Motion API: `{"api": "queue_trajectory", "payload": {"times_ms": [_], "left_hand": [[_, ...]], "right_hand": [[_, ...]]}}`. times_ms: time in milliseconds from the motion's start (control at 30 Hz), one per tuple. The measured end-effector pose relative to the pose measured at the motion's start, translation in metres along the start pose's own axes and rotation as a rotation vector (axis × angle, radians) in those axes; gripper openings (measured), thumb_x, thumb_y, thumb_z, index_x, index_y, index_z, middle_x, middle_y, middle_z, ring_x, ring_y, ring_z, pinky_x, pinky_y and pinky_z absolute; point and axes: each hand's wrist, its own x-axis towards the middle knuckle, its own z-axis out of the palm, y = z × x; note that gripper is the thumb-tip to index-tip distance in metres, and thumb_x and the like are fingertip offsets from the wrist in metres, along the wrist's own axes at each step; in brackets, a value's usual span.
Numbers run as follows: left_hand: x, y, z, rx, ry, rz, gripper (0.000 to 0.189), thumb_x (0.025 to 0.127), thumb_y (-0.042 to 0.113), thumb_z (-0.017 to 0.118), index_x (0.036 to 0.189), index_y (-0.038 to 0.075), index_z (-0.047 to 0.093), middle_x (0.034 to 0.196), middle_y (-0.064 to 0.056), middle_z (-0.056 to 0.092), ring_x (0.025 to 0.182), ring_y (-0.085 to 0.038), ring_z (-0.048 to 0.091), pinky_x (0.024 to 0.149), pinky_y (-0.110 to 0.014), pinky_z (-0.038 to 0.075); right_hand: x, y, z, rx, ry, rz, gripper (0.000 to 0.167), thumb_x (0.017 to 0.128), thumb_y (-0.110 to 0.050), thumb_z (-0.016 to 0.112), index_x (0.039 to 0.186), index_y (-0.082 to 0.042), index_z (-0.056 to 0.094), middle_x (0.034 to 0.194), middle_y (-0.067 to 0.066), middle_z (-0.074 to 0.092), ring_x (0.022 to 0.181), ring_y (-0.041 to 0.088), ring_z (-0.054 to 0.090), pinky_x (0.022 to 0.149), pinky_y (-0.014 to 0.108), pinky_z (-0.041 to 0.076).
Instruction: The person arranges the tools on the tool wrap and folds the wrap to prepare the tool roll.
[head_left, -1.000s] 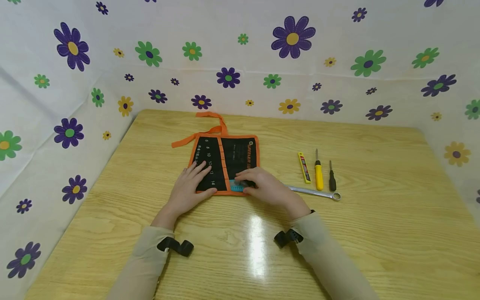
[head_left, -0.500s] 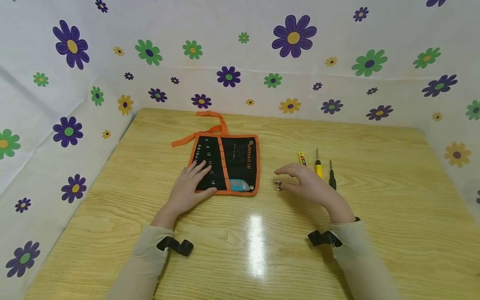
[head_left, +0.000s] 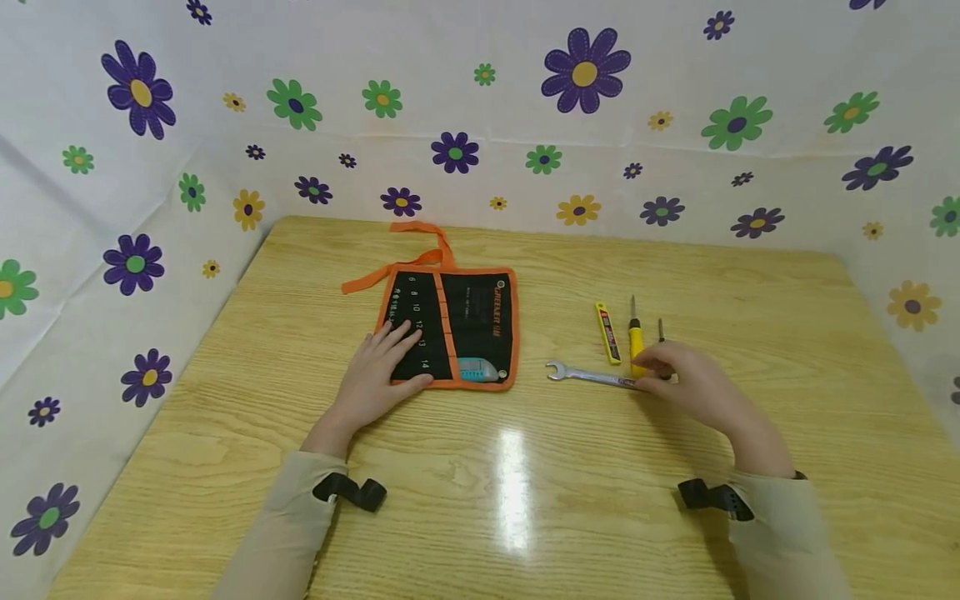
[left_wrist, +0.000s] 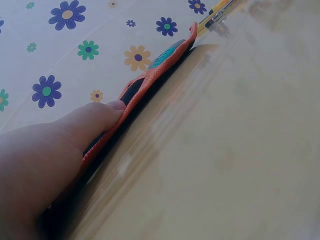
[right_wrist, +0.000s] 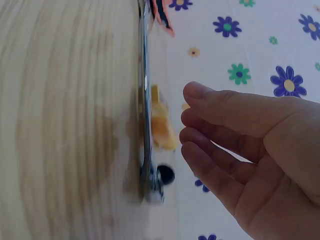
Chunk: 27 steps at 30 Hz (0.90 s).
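Note:
A black tool pouch [head_left: 480,325] with orange edging lies flat on the table. My left hand [head_left: 375,371] rests on its numbered left side, fingers spread; the left wrist view shows the thumb [left_wrist: 95,122] along the edge. A teal utility knife [head_left: 477,369] sits in the pouch's lower right part, its left end tucked behind the orange strip. Right of the pouch lies a silver combination wrench [head_left: 596,377], open end leftward. My right hand [head_left: 693,383] hovers by the wrench's ring end, hidden in the head view. In the right wrist view, its bent fingers stay apart from the wrench [right_wrist: 145,100].
Behind the wrench lie a yellow blade case [head_left: 608,333], a yellow-handled screwdriver [head_left: 635,335] and a small dark screwdriver [head_left: 661,328] partly covered by the right hand. Orange ties [head_left: 442,250] trail behind the pouch. A flowered cloth [head_left: 510,179] backs the table [head_left: 450,500].
My right hand has left the teal knife in the pouch and moved right, past the wrench's open end, to its ring end. The left hand has stayed on the pouch.

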Motion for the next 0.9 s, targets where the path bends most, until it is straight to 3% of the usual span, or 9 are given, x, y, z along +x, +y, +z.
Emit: {"api": "queue_trajectory", "payload": {"times_ms": [200,400,600,900], "left_hand": [[0.0,0.0,0.001,-0.001,-0.003,0.002,0.075,0.089,0.055,0.059,0.149,0.018,0.036,0.156,-0.005,0.025,0.145,-0.027,0.01,0.115,-0.05,0.006],[0.001,0.001,0.0,0.006,-0.007,0.003,0.076,0.089,0.056,0.059,0.15,0.018,0.036,0.156,-0.005,0.025,0.145,-0.028,0.01,0.115,-0.05,0.006],[0.001,0.0,-0.001,0.022,-0.014,-0.007,0.076,0.088,0.057,0.058,0.15,0.018,0.035,0.156,-0.004,0.024,0.145,-0.027,0.009,0.115,-0.048,0.006],[0.001,-0.001,0.001,0.022,-0.012,-0.005,0.076,0.089,0.057,0.058,0.15,0.019,0.035,0.156,-0.004,0.024,0.145,-0.027,0.009,0.116,-0.047,0.005]], "right_hand": [[-0.016,0.014,-0.008,-0.024,0.007,0.066,0.014,0.085,-0.004,0.071,0.098,0.002,0.066,0.094,0.011,0.064,0.089,0.031,0.06,0.078,0.05,0.051],[-0.025,0.02,-0.015,-0.062,0.048,0.079,0.015,0.084,-0.004,0.072,0.097,0.002,0.066,0.093,0.012,0.064,0.086,0.03,0.06,0.077,0.05,0.05],[-0.026,0.026,-0.014,-0.057,0.002,0.111,0.017,0.084,-0.008,0.073,0.097,0.002,0.067,0.085,0.004,0.064,0.08,0.023,0.059,0.075,0.047,0.053],[-0.027,0.034,-0.008,-0.069,-0.048,0.125,0.026,0.086,-0.015,0.073,0.105,0.002,0.069,0.088,0.002,0.063,0.082,0.021,0.059,0.075,0.045,0.052]]}}
